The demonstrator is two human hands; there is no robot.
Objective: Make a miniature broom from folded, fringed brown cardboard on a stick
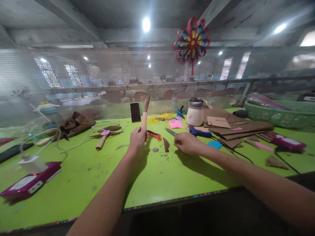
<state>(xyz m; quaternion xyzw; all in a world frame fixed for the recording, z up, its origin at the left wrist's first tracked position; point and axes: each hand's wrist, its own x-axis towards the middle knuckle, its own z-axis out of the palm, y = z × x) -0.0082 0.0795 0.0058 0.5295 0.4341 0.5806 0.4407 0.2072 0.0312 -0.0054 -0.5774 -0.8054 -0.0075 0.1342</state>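
Left hand (137, 137): clenched round the lower end of a cardboard stick (145, 113), held upright above the desk (81, 177) so its frayed upper tip stands clear at eye level, probably for checking.

Right hand (188, 143): resting low on the desk, fingers curled together at the tips. Whether they pinch a small scrap cannot be told. Just left of it a brown leaf-shaped cut-out (166, 144) stands on edge, with a round cardboard bit (155, 149) lying beside that.

Within reach, behind the hands:
- orange cutter (155, 134), touching distance from the left hand;
- scissors (170, 131), blades shut;
- blue glue gun (199, 132), lying on its side, cord trailing right;
- pink paper (176, 124);
- white jar (195, 112), lidded, upright.

Right side: cardboard sheets (236, 127) stacked flat as stock, green basket (278, 114) beyond, a magenta box (286, 141) near the edge.

Left side: a finished stick with brown leaves (106, 133) laid flat, apparently a completed piece set aside; white cable (73, 139) looping to a charger (31, 162); second magenta box (31, 183); brown cloth (75, 124).

Back: perforated screen (98, 75) with a paper pinwheel (192, 41) hung on it; a dark card (135, 112) leaning against its foot.
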